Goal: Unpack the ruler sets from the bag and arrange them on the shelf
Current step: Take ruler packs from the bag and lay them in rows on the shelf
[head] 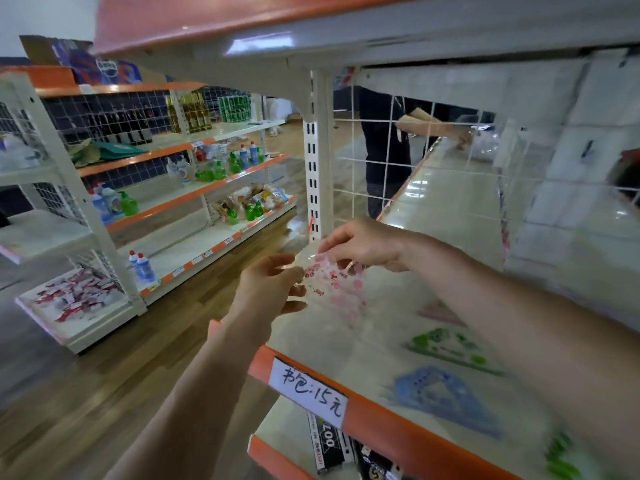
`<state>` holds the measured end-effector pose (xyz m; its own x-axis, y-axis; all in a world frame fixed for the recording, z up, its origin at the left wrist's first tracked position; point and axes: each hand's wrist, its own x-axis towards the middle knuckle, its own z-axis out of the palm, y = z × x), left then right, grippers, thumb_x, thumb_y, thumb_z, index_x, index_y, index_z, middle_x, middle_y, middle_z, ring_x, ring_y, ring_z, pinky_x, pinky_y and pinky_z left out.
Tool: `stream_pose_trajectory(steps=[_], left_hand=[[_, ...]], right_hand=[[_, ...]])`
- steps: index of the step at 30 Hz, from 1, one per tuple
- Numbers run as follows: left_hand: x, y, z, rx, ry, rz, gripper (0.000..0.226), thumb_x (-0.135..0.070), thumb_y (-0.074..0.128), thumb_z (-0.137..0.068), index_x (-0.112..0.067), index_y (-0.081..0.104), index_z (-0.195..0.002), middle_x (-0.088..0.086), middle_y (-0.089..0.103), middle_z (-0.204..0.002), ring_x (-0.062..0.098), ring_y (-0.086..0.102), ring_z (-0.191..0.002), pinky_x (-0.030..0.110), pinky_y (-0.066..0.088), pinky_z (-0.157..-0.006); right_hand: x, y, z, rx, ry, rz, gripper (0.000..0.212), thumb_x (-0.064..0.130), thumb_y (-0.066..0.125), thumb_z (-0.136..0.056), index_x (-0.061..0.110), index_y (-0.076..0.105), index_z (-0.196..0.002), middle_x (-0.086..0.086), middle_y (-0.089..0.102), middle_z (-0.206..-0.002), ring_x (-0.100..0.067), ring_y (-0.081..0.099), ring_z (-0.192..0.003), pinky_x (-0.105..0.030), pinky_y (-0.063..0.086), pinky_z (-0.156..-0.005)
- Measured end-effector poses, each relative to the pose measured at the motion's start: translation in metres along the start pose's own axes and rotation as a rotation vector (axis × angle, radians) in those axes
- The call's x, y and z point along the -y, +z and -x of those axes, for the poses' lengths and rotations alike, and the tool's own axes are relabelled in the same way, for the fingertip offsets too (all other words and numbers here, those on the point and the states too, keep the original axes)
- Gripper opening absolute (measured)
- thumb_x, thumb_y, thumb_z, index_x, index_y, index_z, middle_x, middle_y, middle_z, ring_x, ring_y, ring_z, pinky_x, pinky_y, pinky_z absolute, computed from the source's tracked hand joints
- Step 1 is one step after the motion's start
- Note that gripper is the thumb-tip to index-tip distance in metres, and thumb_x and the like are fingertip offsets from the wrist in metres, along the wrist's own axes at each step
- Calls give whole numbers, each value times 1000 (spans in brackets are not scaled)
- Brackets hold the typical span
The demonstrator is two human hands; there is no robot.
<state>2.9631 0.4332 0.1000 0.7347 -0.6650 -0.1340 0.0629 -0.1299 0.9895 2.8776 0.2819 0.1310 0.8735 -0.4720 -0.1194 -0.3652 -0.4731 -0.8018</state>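
**Pink ruler set held over the shelf**

The pink ruler set (332,278), in a clear pack w/ pink & red prints, was in the middle of the frame. Both hands held it. The left hand (268,289) pinched its left edge, fingers closed on the pack. The right hand (363,245) pinched its top edge from above, also closed on it. The two hands were close together, w/ the pack between them. The pack sat just above the left end of the shelf (349,341); can't tell if its low end touched the board.

More sets lay flat on that shelf, toward the lower right: a 2nd pink set (440,311), then a green set (450,348), then a blue set (446,400). All were blurry.

On the shelf's orange front edge, bottom center, was a white price tag (310,391) w/ handwriting. Under it, dark boxes (329,441) lay on the lower board.

Behind the wire grid (381,147), upper center, stood another person (384,140) in dark clothes. Far left, other shelves held green bottles (221,169) & blue bottles (142,266).
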Motion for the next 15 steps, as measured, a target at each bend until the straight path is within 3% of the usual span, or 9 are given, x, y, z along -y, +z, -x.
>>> stream_pose_trajectory(steps=[4,8,15], left_hand=[[-3,27,12,184,-7,-54,24,-4,61,-88,-8,62,-112,10,62,-80,18,61,-68,29,55,-58],[0,51,23,319,7,-107,16,-2,58,-89,-5,67,-102,11,62,-76,18,60,-64,26,54,-54],[-1,93,33,422,26,-96,14,-2,58,-89,-7,71,-88,9,63,-72,15,61,-59,24,53,-52]], right_hand=[[-15,-26,38,-3,13,-4,15,7,67,-86,9,70,-101,-3,67,-79,-9,57,-61,-18,47,-55],[-28,-46,73,-19,30,-3,12,7,69,-84,15,71,-93,-1,68,-79,-8,59,-66,-18,47,-59],[-50,-69,120,-183,80,-106,26,5,69,-84,6,65,-111,-3,67,-75,-2,59,-54,-19,46,-54]])
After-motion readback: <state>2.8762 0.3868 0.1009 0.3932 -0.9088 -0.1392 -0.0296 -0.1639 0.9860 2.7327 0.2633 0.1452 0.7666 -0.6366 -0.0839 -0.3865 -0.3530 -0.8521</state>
